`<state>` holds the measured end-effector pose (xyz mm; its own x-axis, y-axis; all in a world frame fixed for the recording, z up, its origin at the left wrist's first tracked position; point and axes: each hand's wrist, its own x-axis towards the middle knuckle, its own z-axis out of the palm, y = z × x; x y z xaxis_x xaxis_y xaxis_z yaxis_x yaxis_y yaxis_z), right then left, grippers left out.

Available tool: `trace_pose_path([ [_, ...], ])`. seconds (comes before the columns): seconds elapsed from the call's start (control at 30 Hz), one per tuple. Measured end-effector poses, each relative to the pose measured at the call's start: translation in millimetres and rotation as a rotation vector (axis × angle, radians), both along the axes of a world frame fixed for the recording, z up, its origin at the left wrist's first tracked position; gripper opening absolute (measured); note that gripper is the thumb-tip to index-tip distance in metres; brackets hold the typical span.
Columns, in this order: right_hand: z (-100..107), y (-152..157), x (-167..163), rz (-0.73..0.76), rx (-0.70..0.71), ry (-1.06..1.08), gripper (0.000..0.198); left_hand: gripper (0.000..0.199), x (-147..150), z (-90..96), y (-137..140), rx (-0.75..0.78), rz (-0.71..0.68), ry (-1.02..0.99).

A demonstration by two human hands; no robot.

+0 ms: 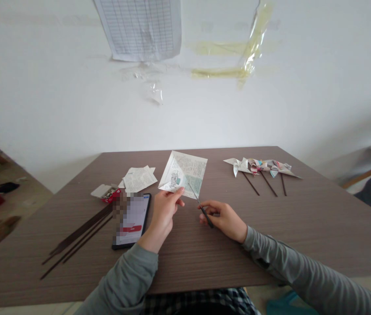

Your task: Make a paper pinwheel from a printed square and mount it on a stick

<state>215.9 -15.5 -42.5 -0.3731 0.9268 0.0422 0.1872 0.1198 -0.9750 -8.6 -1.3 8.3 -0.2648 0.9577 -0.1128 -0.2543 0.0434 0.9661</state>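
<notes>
A square of printed paper [190,168] with a small drawing is held up above the table, pinched at its lower edge by my left hand [167,210]. My right hand [220,216] grips dark-handled scissors [208,215]. Their blades meet the paper at its lower right corner and point in toward its middle. Left of the paper lie several more printed paper pieces [139,178], overlapping one another. Beside my left forearm a phone [133,227] lies face up, part of its screen blurred out.
Several paper pinwheels [238,165] on dark sticks lie at the back right of the table [271,253]. At the left are an open red-and-white box [109,192] of small pieces and several long dark sticks [82,229]. A white wall [74,109] rises behind.
</notes>
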Motion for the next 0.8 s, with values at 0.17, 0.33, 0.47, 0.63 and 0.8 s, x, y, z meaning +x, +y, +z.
trace_pose_path([
  [0.17, 1.4, -1.2, -1.3, 0.013, -0.041, 0.046, 0.068, 0.048, -2.8, -4.4, 1.9, 0.015, 0.000, 0.061],
  [0.33, 1.8, -0.2, -0.2, 0.026, -0.059, 0.079, 0.071, 0.053, -4.8, -5.8, 1.6, 0.024, 0.000, 0.100],
  [0.47, -1.5, 1.9, 1.6, 0.033, -0.066, 0.083, 0.077, 0.053, -4.4, -5.5, -0.2, 0.036, -0.026, 0.129],
  [0.63, -2.2, 1.9, 1.3, 0.040, -0.067, 0.088, 0.077, 0.050, -3.1, -5.1, -1.1, 0.033, -0.020, 0.129],
  [0.8, 2.0, -1.0, -0.4, 0.033, -0.069, 0.081, 0.077, 0.054, -2.5, -3.8, -1.7, 0.016, -0.026, 0.115],
])
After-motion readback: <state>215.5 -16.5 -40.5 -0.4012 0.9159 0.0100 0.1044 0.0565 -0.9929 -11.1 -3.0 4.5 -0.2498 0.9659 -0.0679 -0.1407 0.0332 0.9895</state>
